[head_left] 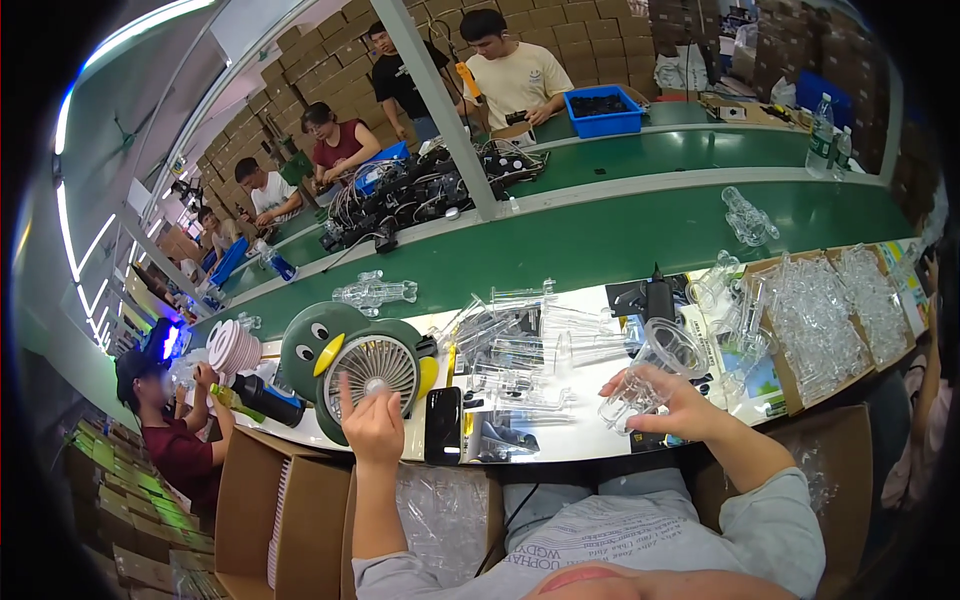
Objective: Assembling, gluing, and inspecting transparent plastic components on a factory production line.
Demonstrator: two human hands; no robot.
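My right hand is closed around a clear plastic part, which is lifted over the white worktop. A clear round cup-like piece shows just beyond it; whether the two are joined I cannot tell. In front of the penguin-shaped green fan, my left hand is raised with its index finger stretched up and the other fingers bent. Nothing shows in that hand. Between my hands, clear plastic tubes and parts lie in a loose pile.
A dark phone lies at the worktop's near edge. Cardboard trays of clear parts stand at the right; open boxes flank me. Beyond runs a green conveyor carrying clear pieces. Co-workers sit and stand across it.
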